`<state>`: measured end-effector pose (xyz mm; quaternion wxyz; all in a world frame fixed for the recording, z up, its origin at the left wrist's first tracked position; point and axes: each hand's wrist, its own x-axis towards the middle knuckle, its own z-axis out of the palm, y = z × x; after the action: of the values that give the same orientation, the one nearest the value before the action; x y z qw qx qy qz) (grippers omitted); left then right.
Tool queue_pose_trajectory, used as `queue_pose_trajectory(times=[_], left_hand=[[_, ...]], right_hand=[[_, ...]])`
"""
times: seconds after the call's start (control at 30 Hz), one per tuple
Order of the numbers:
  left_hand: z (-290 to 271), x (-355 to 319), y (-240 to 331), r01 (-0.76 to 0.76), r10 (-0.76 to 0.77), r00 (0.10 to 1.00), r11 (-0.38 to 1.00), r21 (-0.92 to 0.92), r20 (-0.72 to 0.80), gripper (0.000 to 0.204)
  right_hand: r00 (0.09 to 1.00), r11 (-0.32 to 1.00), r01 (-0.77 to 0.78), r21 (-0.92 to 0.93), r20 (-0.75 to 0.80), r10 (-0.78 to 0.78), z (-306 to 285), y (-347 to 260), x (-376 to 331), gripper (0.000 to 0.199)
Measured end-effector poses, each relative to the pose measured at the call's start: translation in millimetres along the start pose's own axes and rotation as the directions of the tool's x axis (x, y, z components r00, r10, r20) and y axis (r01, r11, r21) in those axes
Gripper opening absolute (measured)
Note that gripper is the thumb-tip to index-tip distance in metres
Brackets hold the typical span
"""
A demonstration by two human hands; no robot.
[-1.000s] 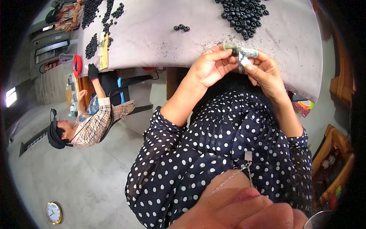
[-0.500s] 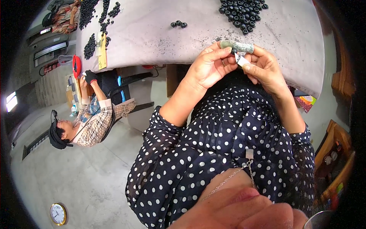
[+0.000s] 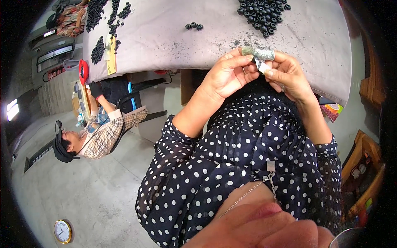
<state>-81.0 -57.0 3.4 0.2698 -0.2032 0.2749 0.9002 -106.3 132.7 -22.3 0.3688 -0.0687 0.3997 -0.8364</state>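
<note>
Both my hands meet at the table's near edge, fingertips almost touching. My left hand (image 3: 226, 75) pinches a small black round part (image 3: 254, 60), mostly hidden by the fingers. Between thumb and fingers of my right hand (image 3: 290, 76) is a small white-wrapped blade (image 3: 263, 67), its greyish pointed tip against the black part. Greenish-grey finger wraps (image 3: 260, 53) cover the index fingers of both hands and are smudged with dark dust. Beyond the hands, black crumbs (image 3: 237, 42) lie scattered over the pale tablecloth (image 3: 165, 25).
A heap of black ring-like parts (image 3: 264, 16) lies beyond my hands, and a few more (image 3: 194, 26) sit left of it. Smaller black pieces (image 3: 97, 49) and a yellow strip (image 3: 111, 58) are at the table's left. A seated person (image 3: 99, 136) works beside a red bowl (image 3: 83, 72).
The fingers have turned slightly, so less of the black part shows now. The blade stays against it, its tip a little lower. At left, the other person's gloved hand has shifted.
</note>
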Motion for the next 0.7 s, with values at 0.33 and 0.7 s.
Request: queue_pose_trajectory(times=[0.33,0.7], left_hand=[[-6.7,1.5,-8.1,0.011,-0.009,1.000,0.998,-0.056,0.028,0.015],[-5.1,-0.2,-6.1,-0.005,0.009,0.998,0.998,-0.064,0.054,0.016]], right_hand=[[0.998,0.998,-0.053,0.041,-0.019,0.054,-5.0,5.6,1.2,0.036],[0.998,0.998,-0.034,0.045,0.060,0.031,-1.2,0.8,-0.6,0.041]])
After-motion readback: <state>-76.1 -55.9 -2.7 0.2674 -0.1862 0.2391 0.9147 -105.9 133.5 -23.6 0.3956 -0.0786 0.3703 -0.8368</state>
